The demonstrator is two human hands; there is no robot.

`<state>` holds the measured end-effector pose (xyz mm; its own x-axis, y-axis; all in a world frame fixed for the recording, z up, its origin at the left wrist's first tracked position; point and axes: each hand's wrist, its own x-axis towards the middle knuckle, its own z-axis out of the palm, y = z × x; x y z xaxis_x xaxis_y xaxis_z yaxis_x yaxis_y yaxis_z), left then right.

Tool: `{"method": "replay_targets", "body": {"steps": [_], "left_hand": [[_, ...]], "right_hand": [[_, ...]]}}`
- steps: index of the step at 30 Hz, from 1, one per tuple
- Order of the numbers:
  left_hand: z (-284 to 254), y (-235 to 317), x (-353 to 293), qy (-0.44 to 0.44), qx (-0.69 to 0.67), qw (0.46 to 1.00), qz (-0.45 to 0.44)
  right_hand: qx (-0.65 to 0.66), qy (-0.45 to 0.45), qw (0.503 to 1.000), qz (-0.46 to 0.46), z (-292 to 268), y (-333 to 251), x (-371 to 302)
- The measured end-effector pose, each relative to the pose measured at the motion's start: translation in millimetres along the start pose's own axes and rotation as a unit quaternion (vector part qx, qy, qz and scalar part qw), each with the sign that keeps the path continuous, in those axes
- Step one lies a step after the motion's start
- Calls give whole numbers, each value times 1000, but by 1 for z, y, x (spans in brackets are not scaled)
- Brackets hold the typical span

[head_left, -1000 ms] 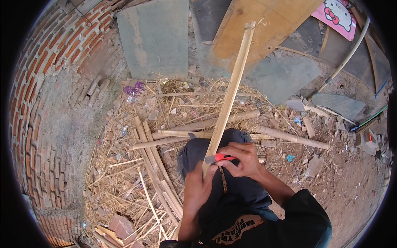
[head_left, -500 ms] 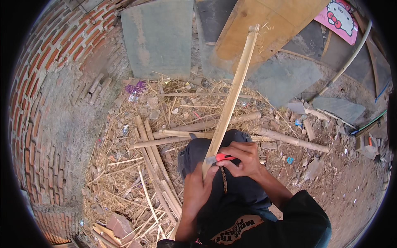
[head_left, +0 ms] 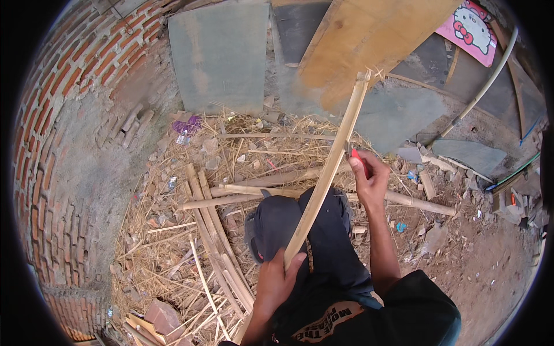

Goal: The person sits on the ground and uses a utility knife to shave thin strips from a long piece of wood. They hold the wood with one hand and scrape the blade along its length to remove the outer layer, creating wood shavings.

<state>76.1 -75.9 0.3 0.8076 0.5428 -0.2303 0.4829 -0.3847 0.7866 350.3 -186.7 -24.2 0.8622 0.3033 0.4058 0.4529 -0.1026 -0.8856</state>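
A long split bamboo strip (head_left: 327,179) slants up and away across my lap, with thin curled shavings at its far tip. Its near end is gripped by my left hand (head_left: 277,281), fingers wrapped round and thumb along the top. My right hand (head_left: 372,179) is closed on the red handle of a utility knife (head_left: 359,160). The knife's blade meets the right edge of the strip, a little beyond its middle. Below the strip are my knees in dark trousers (head_left: 340,248).
Several bamboo strips (head_left: 216,230) lie on the straw-strewn ground to the left, with thicker bamboo poles (head_left: 415,203) beyond my knees. A brick wall (head_left: 63,115) rises at the left. Grey boards (head_left: 219,57) and a brown panel (head_left: 369,46) lean at the back. A reddish block (head_left: 163,316) lies near left.
My right hand has slid the knife away from my left hand, up along the strip's right edge. My left hand and the strip have come lower and nearer to me.
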Motion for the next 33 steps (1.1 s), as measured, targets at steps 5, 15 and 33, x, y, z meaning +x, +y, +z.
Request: {"method": "replay_targets", "body": {"steps": [5, 15, 33], "left_hand": [[-1, -19, -11, -21, -9, 1000, -12], [-12, -25, -12, -19, 17, 999, -36], [-11, -33, 4, 66, 35, 997, 6]], "right_hand": [[-80, -45, 994, -62, -16, 12, 27], [-66, -73, 986, -137, -12, 28, 54], [217, -142, 962, 82, 3, 37, 21]]}}
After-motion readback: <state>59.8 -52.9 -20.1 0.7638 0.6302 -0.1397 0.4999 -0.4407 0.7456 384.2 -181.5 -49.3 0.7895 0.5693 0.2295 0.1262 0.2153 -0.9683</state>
